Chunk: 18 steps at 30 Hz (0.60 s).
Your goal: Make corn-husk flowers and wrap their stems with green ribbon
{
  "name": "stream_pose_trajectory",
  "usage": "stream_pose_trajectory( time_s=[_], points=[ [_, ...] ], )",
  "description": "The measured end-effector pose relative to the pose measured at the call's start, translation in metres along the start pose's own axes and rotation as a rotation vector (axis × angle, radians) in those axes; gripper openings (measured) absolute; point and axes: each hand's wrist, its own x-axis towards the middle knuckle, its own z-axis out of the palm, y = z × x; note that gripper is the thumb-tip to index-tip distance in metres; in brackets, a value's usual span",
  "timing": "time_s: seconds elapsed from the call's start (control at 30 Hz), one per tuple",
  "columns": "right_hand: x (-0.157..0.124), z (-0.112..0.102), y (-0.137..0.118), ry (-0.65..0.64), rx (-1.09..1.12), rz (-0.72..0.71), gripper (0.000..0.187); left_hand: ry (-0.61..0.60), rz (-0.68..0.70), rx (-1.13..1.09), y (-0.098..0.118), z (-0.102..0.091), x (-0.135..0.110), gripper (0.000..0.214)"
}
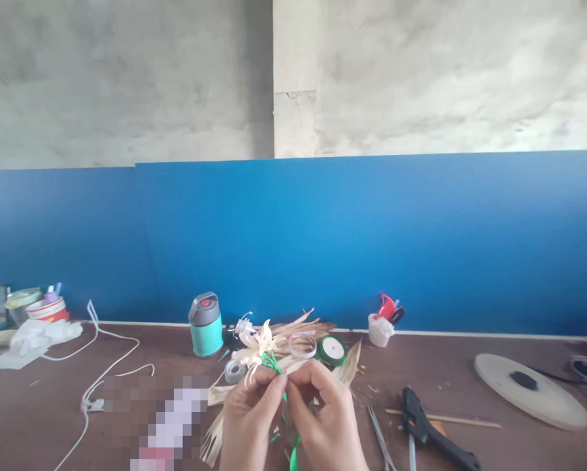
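My left hand [247,418] and my right hand [323,415] meet at the bottom centre, fingertips pinched together on a small cream straw flower [257,345] with a green ribbon-wrapped stem [293,454]. The flower's petals stick up just above my fingers. Green ribbon trails down between my palms. Both hands are closed on the stem; the exact grip point is hidden by the fingers.
On the brown table lie dried straw strips [303,324], a green ribbon roll [333,350], clear tape rolls [234,371], a teal flask [206,325], a white cup with tools [380,329], scissors [380,441], a black glue gun [433,432], a round white disc [531,389] and a white cable [102,373]. A blue board stands behind.
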Motion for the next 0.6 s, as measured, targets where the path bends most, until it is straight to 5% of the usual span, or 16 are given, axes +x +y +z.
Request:
stream_pose_trajectory(
  time_s=[0.13, 0.3, 0.43, 0.6],
  points=[
    [0.005, -0.005, -0.004, -0.102, -0.051, 0.068, 0.018, 0.019, 0.054, 0.103, 0.003, -0.006, 0.006, 0.025],
    [0.026, -0.040, 0.011, -0.458, -0.189, 0.325, 0.015, 0.092, 0.210, 0.241, 0.029, -0.019, 0.023, 0.033],
    [0.045, -0.061, 0.054, -0.483, -0.224, 0.325, 0.019, 0.012, 0.095, 0.261, 0.060, -0.027, 0.030, 0.036],
    [0.041, -0.032, 0.098, -0.509, -0.386, 0.302, 0.019, -0.242, -0.155, 0.223, 0.074, -0.035, 0.027, 0.039]
  ],
)
